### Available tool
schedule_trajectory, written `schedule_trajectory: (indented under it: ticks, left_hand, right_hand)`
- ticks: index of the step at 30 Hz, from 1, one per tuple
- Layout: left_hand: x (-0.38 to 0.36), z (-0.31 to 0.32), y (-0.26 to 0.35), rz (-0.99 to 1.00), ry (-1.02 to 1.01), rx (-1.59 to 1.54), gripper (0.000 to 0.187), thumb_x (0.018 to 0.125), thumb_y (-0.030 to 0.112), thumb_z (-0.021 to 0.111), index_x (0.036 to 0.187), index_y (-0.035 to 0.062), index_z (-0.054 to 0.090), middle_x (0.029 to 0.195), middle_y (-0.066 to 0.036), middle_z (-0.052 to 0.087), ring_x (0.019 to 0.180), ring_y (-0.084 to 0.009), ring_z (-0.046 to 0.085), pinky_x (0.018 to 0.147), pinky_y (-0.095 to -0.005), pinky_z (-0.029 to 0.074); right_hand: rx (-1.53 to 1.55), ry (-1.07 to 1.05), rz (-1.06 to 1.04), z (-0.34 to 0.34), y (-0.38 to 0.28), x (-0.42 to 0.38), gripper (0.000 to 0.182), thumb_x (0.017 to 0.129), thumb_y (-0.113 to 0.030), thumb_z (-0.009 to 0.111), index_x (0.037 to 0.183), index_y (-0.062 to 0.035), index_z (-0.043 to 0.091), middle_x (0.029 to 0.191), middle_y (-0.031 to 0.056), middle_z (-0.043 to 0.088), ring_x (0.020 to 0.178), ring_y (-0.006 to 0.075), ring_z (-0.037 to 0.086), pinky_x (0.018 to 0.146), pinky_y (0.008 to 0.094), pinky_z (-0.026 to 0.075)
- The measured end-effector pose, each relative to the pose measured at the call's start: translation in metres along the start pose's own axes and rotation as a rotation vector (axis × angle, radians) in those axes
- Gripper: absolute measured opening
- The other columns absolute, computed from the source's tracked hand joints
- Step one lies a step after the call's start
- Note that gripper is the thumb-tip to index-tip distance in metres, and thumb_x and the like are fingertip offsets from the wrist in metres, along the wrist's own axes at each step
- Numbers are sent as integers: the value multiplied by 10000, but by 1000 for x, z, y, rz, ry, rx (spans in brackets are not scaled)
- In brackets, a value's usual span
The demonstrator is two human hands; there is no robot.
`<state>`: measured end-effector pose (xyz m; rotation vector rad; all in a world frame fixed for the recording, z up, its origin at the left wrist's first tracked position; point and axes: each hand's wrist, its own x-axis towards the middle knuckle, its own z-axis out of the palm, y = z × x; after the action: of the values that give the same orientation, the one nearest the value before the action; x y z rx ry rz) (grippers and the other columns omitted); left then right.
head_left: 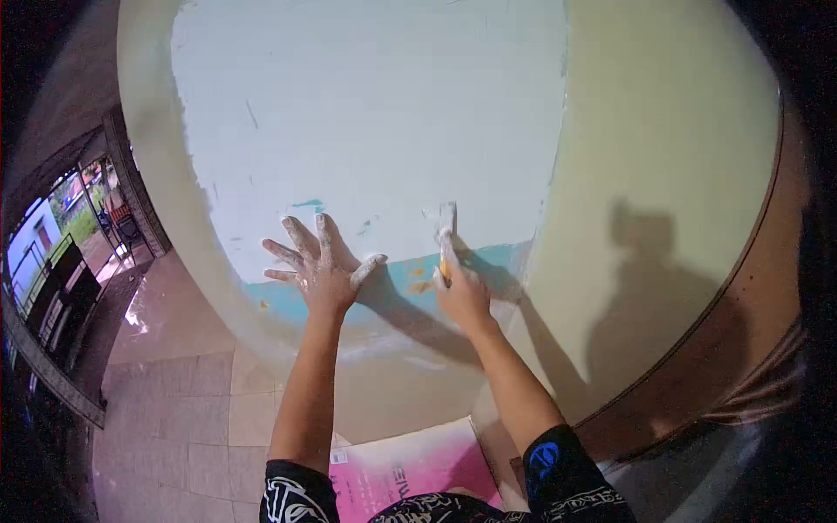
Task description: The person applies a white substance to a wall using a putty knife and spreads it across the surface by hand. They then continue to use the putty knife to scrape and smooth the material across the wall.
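Note:
My left hand, dusted with white, lies with spread fingers against the wall, over the lower edge of a large white coated patch. To its right, my right hand grips the yellowish handle of a putty knife. The blade, smeared with white, points upward and appears to touch the white patch. Below the white runs a turquoise strip with a few orange-brown spots. Small turquoise marks also show through the white near my left fingertips.
Cream wall surrounds the patch, with shadows at right. Down by my body is a pink and white printed box or sheet on the tiled floor. An open doorway is at left; brown fabric hangs at right.

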<state>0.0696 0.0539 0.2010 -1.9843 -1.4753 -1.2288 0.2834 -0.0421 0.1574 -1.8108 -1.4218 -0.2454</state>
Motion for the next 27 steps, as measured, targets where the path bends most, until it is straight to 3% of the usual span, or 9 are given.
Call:
schedule_trajectory:
  ticks: [8, 11, 16, 18, 20, 22, 23, 26, 27]
  left_hand:
    - [2, 14, 10, 25, 62, -32, 1339, 601, 926, 631, 1621, 206, 144, 1640, -276, -159, 1398, -656, -220, 888, -910, -51]
    - [1, 8, 15, -7, 11, 10, 1385, 581, 949, 611, 1623, 188, 108, 1628, -294, -178, 1394, -659, -224, 888, -912, -42]
    - [1, 8, 23, -10, 47, -78, 1354, 587, 915, 651, 1619, 187, 162, 1634, -275, -184, 1405, -645, -224, 896, -902, -76]
    - [1, 10, 28, 63, 66, -28, 1311, 594, 898, 666, 1613, 216, 203, 1646, -263, -155, 1411, -640, -218, 893, -898, -92]
    - [2, 20, 34, 95, 108, -6, 1284, 597, 905, 653, 1610, 244, 220, 1653, -266, -109, 1411, -643, -214, 885, -900, -91]
    - [2, 21, 45, 96, 43, -48, 1272, 606, 913, 636, 1606, 237, 234, 1655, -274, -73, 1409, -643, -218, 879, -902, -97]
    - [3, 22, 50, 102, 53, -46, 1279, 605, 921, 626, 1605, 227, 236, 1647, -292, -80, 1404, -643, -233, 878, -901, -97]
    - [3, 21, 62, 81, 17, -102, 1243, 604, 891, 650, 1584, 210, 304, 1635, -325, -51, 1394, -668, -212, 853, -919, -66]
    - [4, 16, 66, 79, 17, -140, 1254, 596, 886, 662, 1582, 198, 306, 1624, -347, -61, 1388, -674, -218, 848, -920, -68]
  right_hand:
    - [18, 27, -108, 41, 32, -31, 707, 957, -297, 588, 1586, -252, 269, 844, 181, 710, 773, 375, 701, 678, 498, 560]
    - [43, -68, 88, -15, -5, -3, 676, 916, -297, 620, 1541, -228, 374, 860, 199, 705, 833, 412, 680, 710, 527, 533]
    - [5, -7, 70, -5, 14, 1, 503, 908, -334, 626, 1390, -202, 566, 852, 189, 706, 829, 406, 680, 737, 528, 529]
    - [36, 14, -51, 22, 43, -24, 704, 932, -320, 616, 1570, -285, 318, 797, 193, 700, 744, 403, 688, 681, 519, 543]
    - [-46, 24, -91, 21, 56, -21, 738, 927, -321, 624, 1582, -274, 287, 795, 186, 701, 759, 401, 690, 697, 517, 545]
    - [-94, -49, 5, -8, 43, -7, 622, 931, -330, 618, 1510, -210, 427, 828, 200, 702, 784, 401, 691, 712, 513, 546]
    - [-51, -20, 8, -15, 44, 8, 462, 939, -349, 600, 1352, -141, 577, 840, 203, 703, 789, 405, 690, 717, 521, 542]
    - [-12, 69, -7, -25, 51, 28, 368, 934, -358, 607, 1195, -102, 641, 841, 199, 706, 791, 405, 691, 713, 528, 536]
    - [-67, 11, 119, -32, 42, 16, 445, 918, -339, 634, 1318, -145, 607, 833, 190, 710, 794, 397, 696, 723, 530, 537]
